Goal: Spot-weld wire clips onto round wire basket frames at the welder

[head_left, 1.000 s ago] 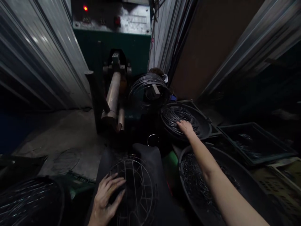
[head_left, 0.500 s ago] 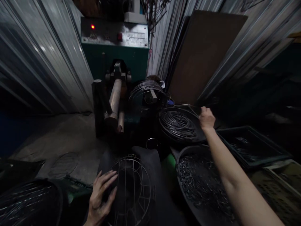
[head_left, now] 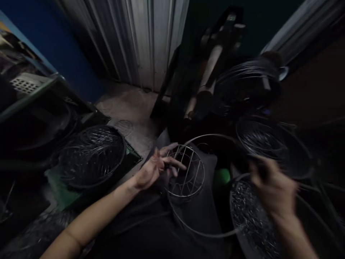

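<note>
A round wire basket or rack point(head_left: 198, 172), with bars across its face, rests on the dark cloth over my lap. At its left rim is my left hand point(head_left: 159, 165), fingers spread apart; one finger lies across the bars. My right hand point(head_left: 277, 190), blurred by motion, is closed on a large thin wire hoop point(head_left: 212, 135). That hoop curves loosely around the basket, with its lower arc point(head_left: 205, 233) hanging in front. Below my right forearm stands a round tub point(head_left: 231, 201) of small bent wire pieces point(head_left: 249, 205).
On the left, a round tub point(head_left: 125, 151) of wire pieces sits on a green crate point(head_left: 64, 194). Coiled wire point(head_left: 258, 138) fills a basin at right. A machine with a cylindrical arm point(head_left: 211, 68) stands ahead. A wire grid point(head_left: 124, 126) lies on the floor.
The view has swung left and down. My right hand has come back from the coiled-wire basin toward the basket, bringing a wire hoop. My left hand stays at the basket's left rim.
</note>
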